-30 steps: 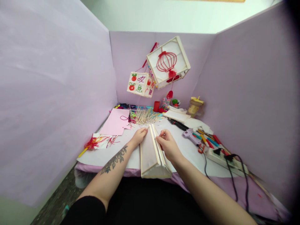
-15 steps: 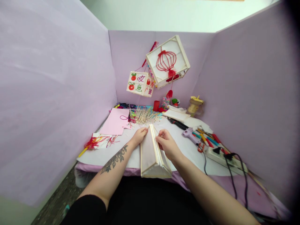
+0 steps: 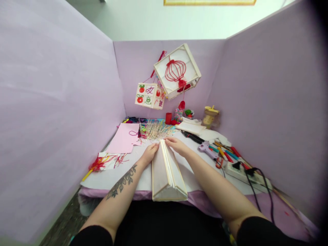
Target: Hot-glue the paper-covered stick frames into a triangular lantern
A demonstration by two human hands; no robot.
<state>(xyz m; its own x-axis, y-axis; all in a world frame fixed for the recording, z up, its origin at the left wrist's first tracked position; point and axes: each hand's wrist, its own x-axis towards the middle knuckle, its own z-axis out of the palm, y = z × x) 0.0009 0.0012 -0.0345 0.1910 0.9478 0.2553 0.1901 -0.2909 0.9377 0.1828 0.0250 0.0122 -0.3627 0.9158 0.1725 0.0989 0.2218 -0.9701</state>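
Observation:
A long three-sided frame (image 3: 161, 174) of pale wooden sticks, covered in thin white sheet, rests at the table's front edge with its ridge upward. Two stick edges run side by side along that ridge, with a narrow gap near the front. My left hand (image 3: 150, 153) grips the far left side of the frame, thumb near the ridge. At the far end, my right hand (image 3: 176, 145) pinches the ridge from the right; its fingertips are partly hidden.
Two stick lanterns (image 3: 177, 71) hang ahead. Loose sticks (image 3: 156, 130) and pink paper (image 3: 123, 138) lie behind my hands. On the right are black-handled pliers (image 3: 192, 136), a glue gun (image 3: 207, 149), markers (image 3: 225, 153) and a power strip (image 3: 247, 176). Red cords (image 3: 98, 163) lie left.
My right hand has slid away from me along the ridge to the frame's far end. My left hand keeps its hold, and the view has tilted up slightly.

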